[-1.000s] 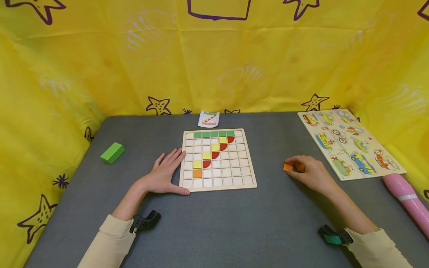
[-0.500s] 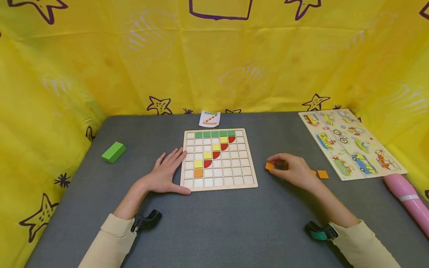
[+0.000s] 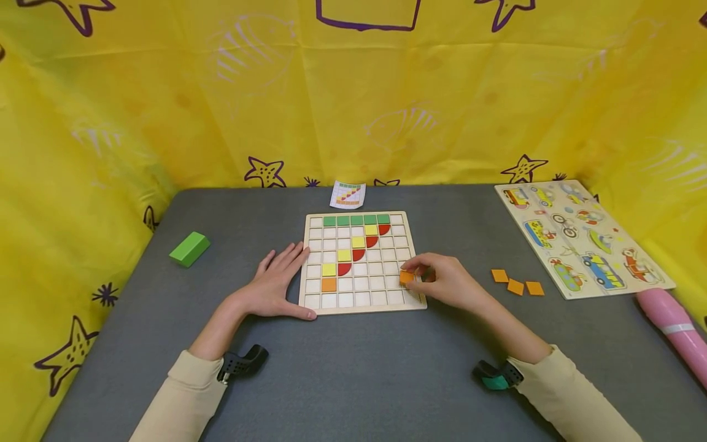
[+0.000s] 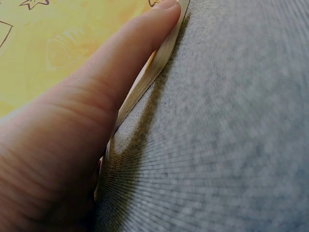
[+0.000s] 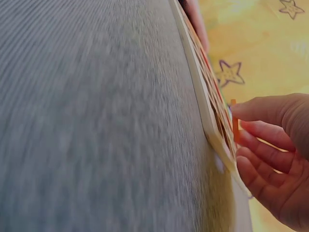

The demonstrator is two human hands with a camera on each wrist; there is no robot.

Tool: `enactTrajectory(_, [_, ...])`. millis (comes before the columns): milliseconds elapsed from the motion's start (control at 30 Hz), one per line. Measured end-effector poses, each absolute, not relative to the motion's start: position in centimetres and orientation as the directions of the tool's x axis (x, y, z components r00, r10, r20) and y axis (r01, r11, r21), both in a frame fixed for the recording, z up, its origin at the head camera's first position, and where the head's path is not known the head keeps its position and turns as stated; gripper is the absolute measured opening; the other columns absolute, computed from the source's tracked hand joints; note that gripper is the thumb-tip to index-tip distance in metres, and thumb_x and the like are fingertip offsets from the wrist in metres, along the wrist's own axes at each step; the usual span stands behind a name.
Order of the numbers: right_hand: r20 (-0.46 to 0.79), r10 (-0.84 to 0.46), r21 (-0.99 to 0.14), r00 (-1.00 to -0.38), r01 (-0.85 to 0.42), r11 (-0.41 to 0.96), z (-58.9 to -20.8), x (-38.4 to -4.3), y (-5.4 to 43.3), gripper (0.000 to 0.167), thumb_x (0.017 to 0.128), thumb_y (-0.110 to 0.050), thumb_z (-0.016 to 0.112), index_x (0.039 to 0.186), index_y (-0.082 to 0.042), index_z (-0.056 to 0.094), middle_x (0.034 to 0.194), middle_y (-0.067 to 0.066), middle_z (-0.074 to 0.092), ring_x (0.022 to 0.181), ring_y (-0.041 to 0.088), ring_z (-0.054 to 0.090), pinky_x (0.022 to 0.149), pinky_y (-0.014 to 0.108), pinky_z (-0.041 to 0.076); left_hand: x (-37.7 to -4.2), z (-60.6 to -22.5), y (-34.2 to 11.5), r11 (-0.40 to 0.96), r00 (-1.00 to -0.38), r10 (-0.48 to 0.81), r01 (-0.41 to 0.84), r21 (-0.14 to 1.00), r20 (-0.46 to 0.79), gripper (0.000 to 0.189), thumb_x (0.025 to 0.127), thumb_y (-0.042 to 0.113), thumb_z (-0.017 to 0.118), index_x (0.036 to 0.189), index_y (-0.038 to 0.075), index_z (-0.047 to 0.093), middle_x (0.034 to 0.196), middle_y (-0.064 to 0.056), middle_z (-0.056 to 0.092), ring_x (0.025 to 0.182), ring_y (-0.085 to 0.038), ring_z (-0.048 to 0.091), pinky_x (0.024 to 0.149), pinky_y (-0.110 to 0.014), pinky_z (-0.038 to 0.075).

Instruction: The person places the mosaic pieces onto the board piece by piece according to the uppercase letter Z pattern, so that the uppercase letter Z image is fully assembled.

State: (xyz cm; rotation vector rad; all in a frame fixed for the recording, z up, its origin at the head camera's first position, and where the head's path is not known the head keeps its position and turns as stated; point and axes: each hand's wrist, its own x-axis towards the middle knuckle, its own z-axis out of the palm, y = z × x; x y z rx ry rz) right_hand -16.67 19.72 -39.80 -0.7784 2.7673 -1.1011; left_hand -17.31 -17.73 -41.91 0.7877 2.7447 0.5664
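A wooden grid board [image 3: 363, 311] lies mid-table, with green squares [image 3: 356, 220] along its far row. Yellow squares [image 3: 344, 255] and red quarter-circle tiles [image 3: 344, 269] step diagonally across it. One orange tile [image 3: 328, 285] sits in a cell near the board's front left. My left hand [image 3: 276, 282] rests at the board's left edge, fingers spread, its thumb along the front corner. Over the board's right side, my right hand [image 3: 442, 279] pinches another orange square tile [image 5: 235, 121] between thumb and fingers. Three loose orange tiles [image 3: 515, 286] lie on the table right of that hand.
A small pattern card [image 3: 348, 194] lies behind the board. To the left is a green block [image 3: 190, 249]. A picture puzzle board [image 3: 585, 239] and a pink cylindrical object [image 3: 671, 319] lie on the right. Yellow cloth [image 3: 353, 92] surrounds the table.
My right hand has moved left from the loose orange tiles to above the board, carrying one tile. The loose tiles have come into sight. My left hand stays put.
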Motion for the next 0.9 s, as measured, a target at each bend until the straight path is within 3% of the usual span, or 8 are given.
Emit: enactTrajectory(900, [0.124,-0.618,-0.657,-0.777,-0.531,0.536,-39.8,-17.0,11.8,0.019,0.080,-0.013,0.080,0.098,-0.012,0.071,0.085,-0.005,0.064,0.076,0.014,0.057,0.069,0.024,0.048,-17.3,-41.8,-17.8,0.775,-0.824,0.557,0.469,0.423,-0.107,0.128,0.068,0.075,0.070,0.157,0.008,0.008,0.163,-0.011,0.001,0.149,-0.029,-0.002,0.112,-0.058,-0.005])
